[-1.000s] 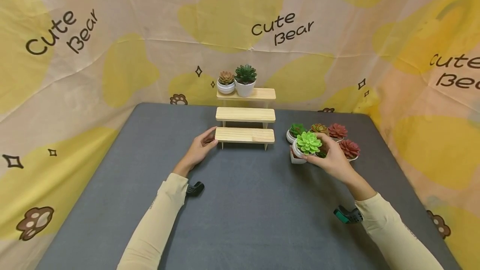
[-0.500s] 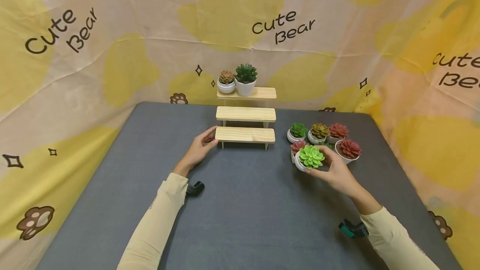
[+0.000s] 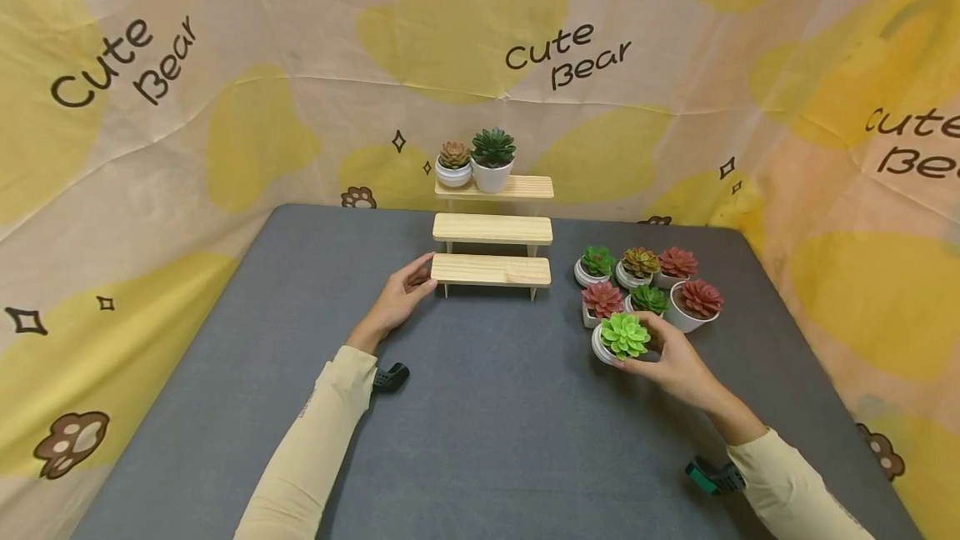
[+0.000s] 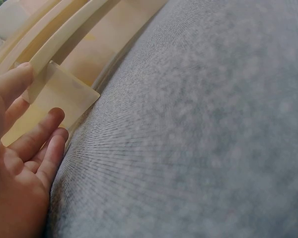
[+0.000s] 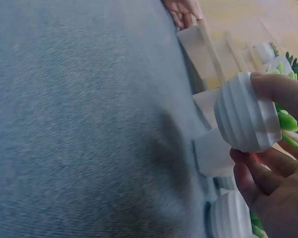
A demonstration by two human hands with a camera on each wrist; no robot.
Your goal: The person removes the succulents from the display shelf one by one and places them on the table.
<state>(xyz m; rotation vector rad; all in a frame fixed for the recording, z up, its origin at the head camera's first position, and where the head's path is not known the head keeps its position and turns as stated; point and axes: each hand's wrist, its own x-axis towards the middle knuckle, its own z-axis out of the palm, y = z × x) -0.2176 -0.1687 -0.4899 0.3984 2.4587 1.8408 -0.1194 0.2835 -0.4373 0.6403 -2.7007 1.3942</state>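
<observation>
At the left end of the three-step wooden stand, my left hand holds the lowest step's edge between thumb and fingers. The left wrist view shows my left hand at the clear leg, its lower fingers loosely bent. My right hand grips a ribbed white pot with a bright green succulent, tilted, in front of the other plants. From the right wrist, the ribbed pot is pinched between thumb and fingers, raised off the cloth.
The top step carries a small orange-brown succulent and a larger dark green one. Several potted succulents stand grouped at the right, including a red one and a dark red one. A patterned cloth hangs behind the grey table.
My right hand has moved nearer the front of the table with the bright green plant, uncovering the green and red plants behind it. My left hand has stayed at the stand.
</observation>
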